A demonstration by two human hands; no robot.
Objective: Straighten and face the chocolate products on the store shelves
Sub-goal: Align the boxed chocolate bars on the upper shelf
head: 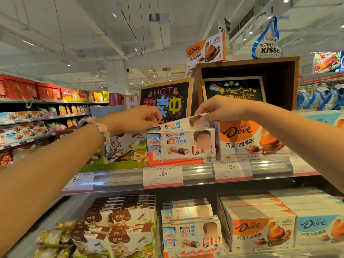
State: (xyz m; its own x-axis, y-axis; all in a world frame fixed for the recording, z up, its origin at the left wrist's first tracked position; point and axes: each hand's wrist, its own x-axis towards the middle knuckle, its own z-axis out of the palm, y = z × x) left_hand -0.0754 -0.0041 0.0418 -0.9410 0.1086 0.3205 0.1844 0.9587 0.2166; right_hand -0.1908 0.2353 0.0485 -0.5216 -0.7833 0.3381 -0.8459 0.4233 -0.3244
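Observation:
A white Kinder chocolate box (178, 125) sits tilted on top of the Kinder boxes (181, 144) standing in their red display tray on the upper shelf. My left hand (138, 119) pinches the tilted box's left end. My right hand (216, 108) pinches its right end from above. The box's back part is hidden behind the front boxes. An orange Dove box (249, 138) stands to the right and a cow-print chocolate carton (126, 148) to the left.
The shelf edge (199, 173) carries price tags. Below lie brown-and-white chocolate boxes (121, 220), more Kinder boxes (191, 233) and Dove cartons (260, 224). Chalkboard signs (165, 99) and a brown wooden crate (247, 82) stand behind the top row. Another aisle's shelves (28, 116) run at left.

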